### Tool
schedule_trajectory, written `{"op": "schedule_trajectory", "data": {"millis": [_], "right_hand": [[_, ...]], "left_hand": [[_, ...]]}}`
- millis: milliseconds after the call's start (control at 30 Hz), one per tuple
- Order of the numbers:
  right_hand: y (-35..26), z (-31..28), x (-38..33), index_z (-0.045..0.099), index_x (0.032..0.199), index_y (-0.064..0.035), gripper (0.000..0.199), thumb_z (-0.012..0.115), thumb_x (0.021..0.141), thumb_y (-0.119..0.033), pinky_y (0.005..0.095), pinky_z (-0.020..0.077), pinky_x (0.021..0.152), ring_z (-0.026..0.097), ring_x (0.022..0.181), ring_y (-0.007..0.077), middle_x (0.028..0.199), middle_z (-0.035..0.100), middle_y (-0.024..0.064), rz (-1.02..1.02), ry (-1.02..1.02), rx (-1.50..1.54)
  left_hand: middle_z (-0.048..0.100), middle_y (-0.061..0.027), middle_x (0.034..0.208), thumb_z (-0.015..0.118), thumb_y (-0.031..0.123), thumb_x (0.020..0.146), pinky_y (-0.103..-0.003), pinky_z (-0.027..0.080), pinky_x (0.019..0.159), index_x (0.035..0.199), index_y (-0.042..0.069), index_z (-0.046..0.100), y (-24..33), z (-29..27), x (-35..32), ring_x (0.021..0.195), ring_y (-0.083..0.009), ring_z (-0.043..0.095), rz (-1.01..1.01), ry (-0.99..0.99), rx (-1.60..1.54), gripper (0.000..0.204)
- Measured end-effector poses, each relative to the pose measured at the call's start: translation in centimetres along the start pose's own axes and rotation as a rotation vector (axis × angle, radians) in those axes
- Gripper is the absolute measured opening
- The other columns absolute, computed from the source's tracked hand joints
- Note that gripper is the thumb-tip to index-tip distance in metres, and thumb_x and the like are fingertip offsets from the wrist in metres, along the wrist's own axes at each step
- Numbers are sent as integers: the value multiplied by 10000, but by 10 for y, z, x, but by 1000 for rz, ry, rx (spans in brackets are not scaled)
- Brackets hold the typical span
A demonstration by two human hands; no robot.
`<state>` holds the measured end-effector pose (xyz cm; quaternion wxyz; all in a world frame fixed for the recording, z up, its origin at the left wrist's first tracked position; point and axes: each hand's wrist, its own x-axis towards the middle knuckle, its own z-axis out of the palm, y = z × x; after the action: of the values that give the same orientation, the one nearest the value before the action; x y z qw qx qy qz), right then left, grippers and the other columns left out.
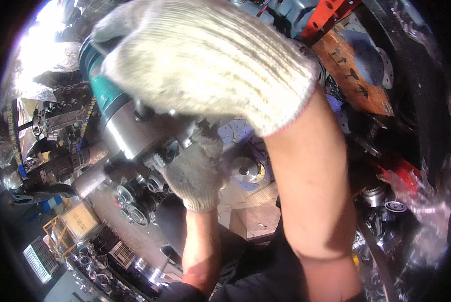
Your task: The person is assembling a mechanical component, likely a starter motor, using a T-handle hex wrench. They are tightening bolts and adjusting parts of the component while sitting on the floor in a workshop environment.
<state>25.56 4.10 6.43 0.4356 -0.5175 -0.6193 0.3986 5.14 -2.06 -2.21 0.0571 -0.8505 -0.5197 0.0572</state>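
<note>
A thick cylindrical tool with a teal housing and a bright silver metal section, probably a power tool [122, 123], lies slanted across the upper left of the head view. My right hand [200, 60], in a cream knitted glove, reaches over its top with the fingers curled round the teal end; motion slightly blurs the glove. Lower down, my left hand [198, 173], gloved too, is closed beside the silver section. Its fingertips are partly hidden, so what they grip cannot be made out. Metal gears [135, 209] sit below the tool.
A round metal disc [244, 170] lies among purple perforated discs [230, 131] near the middle. Cardboard with discs on it [353, 75] and a red metal piece [326, 17] are at upper right. Boxes [79, 221] and metal parts [100, 272] crowd the lower left; plastic wrap [431, 211] hangs right.
</note>
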Motion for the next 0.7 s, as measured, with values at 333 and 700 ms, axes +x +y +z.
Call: {"op": "schedule_trajectory", "data": {"millis": [333, 700], "right_hand": [[37, 41, -37, 681, 1147, -17, 222, 531, 1031, -132, 331, 567, 775, 647, 847, 203, 1005, 681, 94, 136, 282, -64], [43, 49, -33, 685, 1196, -28, 233, 572, 999, -82, 347, 579, 832, 686, 911, 226, 1075, 710, 100, 105, 352, -111]], "left_hand": [[580, -82, 1182, 600, 554, 856, -491, 453, 901, 1225, 173, 537, 3, 6, -17, 1071, -299, 580, -52, -14, 124, 534], [506, -104, 1317, 598, 628, 855, -561, 394, 992, 1348, 163, 447, -4, 8, -34, 1197, -336, 507, -54, -73, 231, 694]]}}
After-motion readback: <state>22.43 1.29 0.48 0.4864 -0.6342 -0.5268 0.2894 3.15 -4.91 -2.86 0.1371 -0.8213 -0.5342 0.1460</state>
